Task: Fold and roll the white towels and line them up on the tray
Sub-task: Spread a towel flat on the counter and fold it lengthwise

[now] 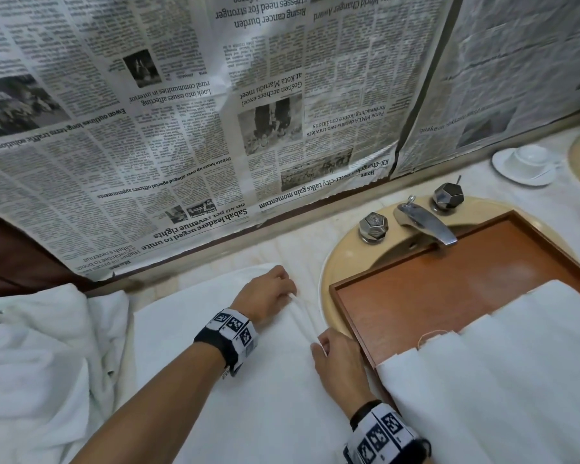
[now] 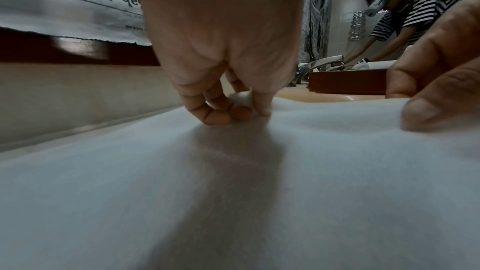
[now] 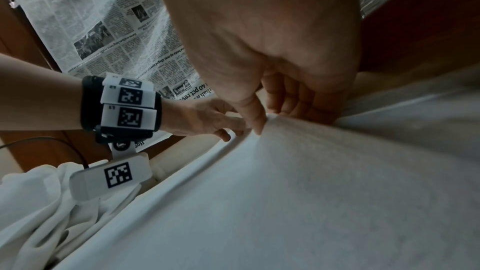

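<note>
Beside the tray (image 1: 349,296), my left hand (image 1: 265,293) and right hand (image 1: 335,354) pinch the towel (image 1: 248,380) edge, apparently; uneven pulling could skew the roll.

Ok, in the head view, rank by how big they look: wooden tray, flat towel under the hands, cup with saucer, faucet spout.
1. flat towel
2. wooden tray, partly covered by towels; close to the flat towel, so their order is unsure
3. cup with saucer, farther off, and faucet spout: look alike
</note>
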`<state>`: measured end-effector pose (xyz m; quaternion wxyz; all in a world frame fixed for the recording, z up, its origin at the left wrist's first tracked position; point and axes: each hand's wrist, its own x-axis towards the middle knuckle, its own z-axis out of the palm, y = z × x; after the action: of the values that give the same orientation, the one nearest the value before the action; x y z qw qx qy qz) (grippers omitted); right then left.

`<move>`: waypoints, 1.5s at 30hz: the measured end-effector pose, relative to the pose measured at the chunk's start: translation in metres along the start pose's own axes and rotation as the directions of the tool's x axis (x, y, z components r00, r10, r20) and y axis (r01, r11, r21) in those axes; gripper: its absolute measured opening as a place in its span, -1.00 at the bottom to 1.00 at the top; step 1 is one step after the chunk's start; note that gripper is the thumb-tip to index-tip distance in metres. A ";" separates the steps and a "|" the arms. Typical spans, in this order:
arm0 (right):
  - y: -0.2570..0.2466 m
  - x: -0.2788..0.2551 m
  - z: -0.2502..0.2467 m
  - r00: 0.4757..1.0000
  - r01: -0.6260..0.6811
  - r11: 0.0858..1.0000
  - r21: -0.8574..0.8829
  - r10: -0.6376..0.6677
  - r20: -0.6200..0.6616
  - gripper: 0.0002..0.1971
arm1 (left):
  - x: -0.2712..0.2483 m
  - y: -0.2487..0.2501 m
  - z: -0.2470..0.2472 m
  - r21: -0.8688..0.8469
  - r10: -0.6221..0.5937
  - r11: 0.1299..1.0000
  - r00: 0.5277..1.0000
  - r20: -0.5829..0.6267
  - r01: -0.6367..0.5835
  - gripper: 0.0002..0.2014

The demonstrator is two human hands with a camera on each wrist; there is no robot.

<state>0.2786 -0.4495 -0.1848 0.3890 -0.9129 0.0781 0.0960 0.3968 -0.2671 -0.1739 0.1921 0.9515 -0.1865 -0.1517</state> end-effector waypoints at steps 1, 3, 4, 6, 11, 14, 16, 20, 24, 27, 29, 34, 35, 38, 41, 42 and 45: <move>0.001 -0.002 -0.001 1.000 -0.002 1.000 -0.004 0.002 0.002 -0.81 | -0.001 0.000 0.001 0.002 -0.014 1.000 1.000 -0.026 0.014 -0.82; 0.003 -0.005 -0.002 1.000 -0.015 1.000 -0.001 0.015 0.006 -0.80 | -0.003 0.002 0.003 0.006 -0.054 0.999 0.996 -0.073 0.054 -0.87; 0.004 -0.008 -0.002 1.000 -0.026 1.000 0.010 0.026 0.005 -0.80 | -0.003 0.003 0.004 0.015 -0.072 0.997 0.993 -0.090 0.073 -0.89; 0.007 -0.012 -0.004 0.999 -0.047 0.999 0.028 0.047 -0.003 -0.79 | -0.002 0.008 0.005 0.041 -0.102 0.993 0.989 -0.108 0.107 -0.91; 0.009 -0.016 -0.013 0.997 -0.071 0.997 0.037 0.070 0.028 -0.79 | 0.012 0.027 0.009 0.115 -0.124 0.983 0.981 -0.146 0.142 -0.81; 0.005 -0.018 -0.021 0.999 -0.045 0.998 0.032 0.044 0.026 -0.79 | 0.017 0.034 0.013 0.081 -0.193 0.975 0.971 -0.145 0.206 -0.76; 0.002 -0.019 -0.027 0.999 -0.026 1.000 0.017 0.026 0.019 -0.82 | 0.015 0.034 0.012 -0.005 -0.236 0.971 0.959 -0.158 0.238 -0.75; -0.012 -0.028 -0.038 0.999 0.025 0.998 -0.050 -0.024 0.024 -0.84 | -0.003 0.027 -0.001 -0.197 -0.285 0.950 0.931 -0.227 0.243 -0.77; -0.048 -0.047 -0.036 0.990 0.103 0.993 -0.053 -0.097 0.104 -0.88 | -0.041 0.010 -0.018 -0.304 -0.295 0.932 0.900 -0.321 0.197 -0.82; -0.086 -0.066 -0.022 0.970 0.155 0.987 -0.037 -0.145 0.194 -0.96 | -0.084 -0.014 -0.031 -0.368 -0.322 0.915 0.854 -0.409 0.168 -0.84; -0.114 -0.078 -0.008 0.944 0.245 0.966 -0.079 -0.219 0.248 -0.93 | -0.114 -0.035 -0.039 -0.378 -0.345 0.911 0.812 -0.471 0.168 -0.85; -0.167 -0.097 0.064 0.878 0.387 0.910 -0.149 -0.315 0.361 -0.93 | -0.187 -0.101 -0.035 -0.427 -0.510 0.850 0.686 -0.519 0.309 -0.80; -0.170 -0.099 0.083 0.876 0.371 0.914 -0.162 -0.286 0.388 -0.90 | -0.197 -0.113 -0.029 -0.440 -0.549 0.826 0.676 -0.490 0.352 -0.77; -0.166 -0.104 0.134 0.860 0.326 0.927 -0.183 -0.211 0.465 -0.91 | -0.212 -0.135 -0.007 -0.403 -0.584 0.801 0.727 -0.361 0.443 -0.69; -0.154 -0.109 0.157 0.856 0.298 0.938 -0.178 -0.180 0.484 -0.92 | -0.211 -0.140 0.003 -0.335 -0.571 0.813 0.761 -0.308 0.475 -0.61; -0.152 -0.110 0.159 0.856 0.293 0.942 -0.166 -0.181 0.485 -0.93 | -0.212 -0.141 0.003 -0.337 -0.584 0.805 0.751 -0.308 0.488 -0.59; -0.150 -0.111 0.156 0.831 0.288 0.952 -0.102 -0.195 0.522 -0.94 | -0.212 -0.143 0.001 -0.401 -0.615 0.774 0.733 -0.291 0.490 -0.59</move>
<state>0.1853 -0.2258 -0.1601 0.3226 -0.8888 -0.1517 0.2882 0.2513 -0.0568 -0.1889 0.3124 0.9328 0.1773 -0.0278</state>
